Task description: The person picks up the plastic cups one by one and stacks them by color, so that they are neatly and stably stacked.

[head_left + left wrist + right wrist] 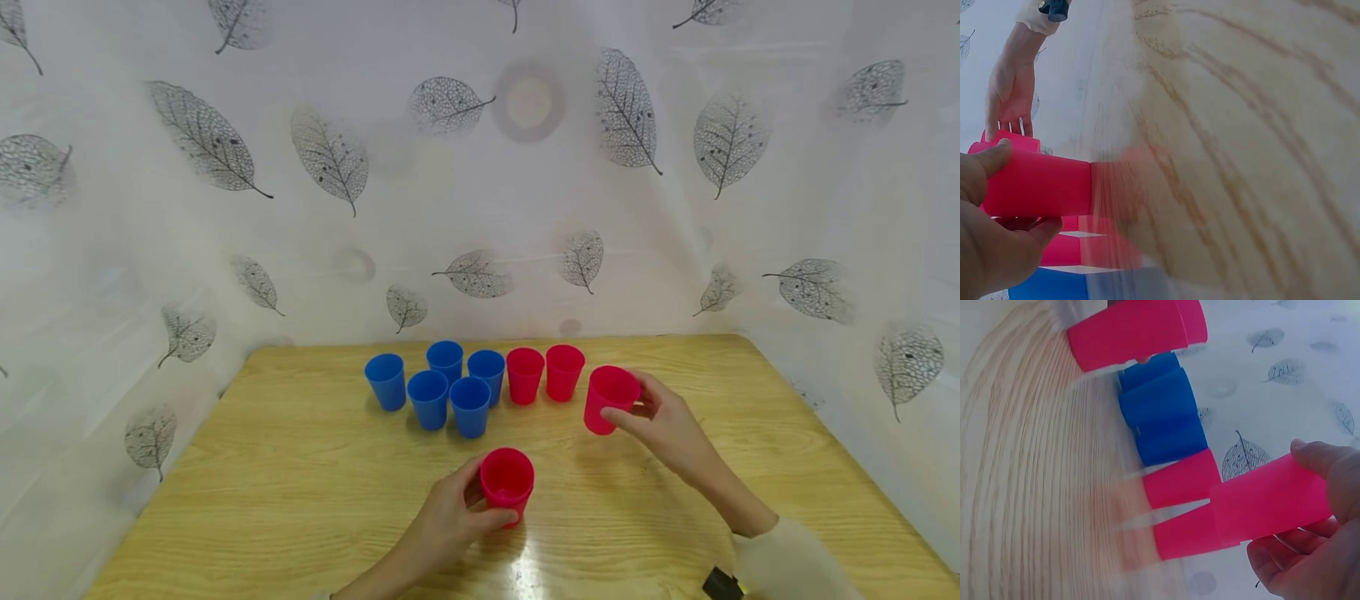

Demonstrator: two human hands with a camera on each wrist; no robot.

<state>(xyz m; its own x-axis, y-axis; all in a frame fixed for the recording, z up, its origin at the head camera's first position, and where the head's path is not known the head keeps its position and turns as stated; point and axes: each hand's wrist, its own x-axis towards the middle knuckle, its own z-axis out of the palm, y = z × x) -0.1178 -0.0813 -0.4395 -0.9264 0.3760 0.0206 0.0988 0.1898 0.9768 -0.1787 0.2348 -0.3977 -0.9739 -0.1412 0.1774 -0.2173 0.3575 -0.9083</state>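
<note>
Near the table's front, my left hand [448,517] grips a red cup [1041,184] upright, thumb and fingers around its sides. A second rim shows past its top in the right wrist view, so it looks like nested red cups. My right hand [671,425] holds another red cup [1272,500] by its side, raised above the table at the right. Two more red cups, one [525,379] beside the other [565,375], stand mouth up at the back. Left of them is a group of several upright blue cups [427,404].
The wooden table [262,492] has a light grain and reflects light at its front. A pale curtain with leaf prints [480,200] hangs behind it and along both sides. A small black object [722,583] sits by the right sleeve [787,562].
</note>
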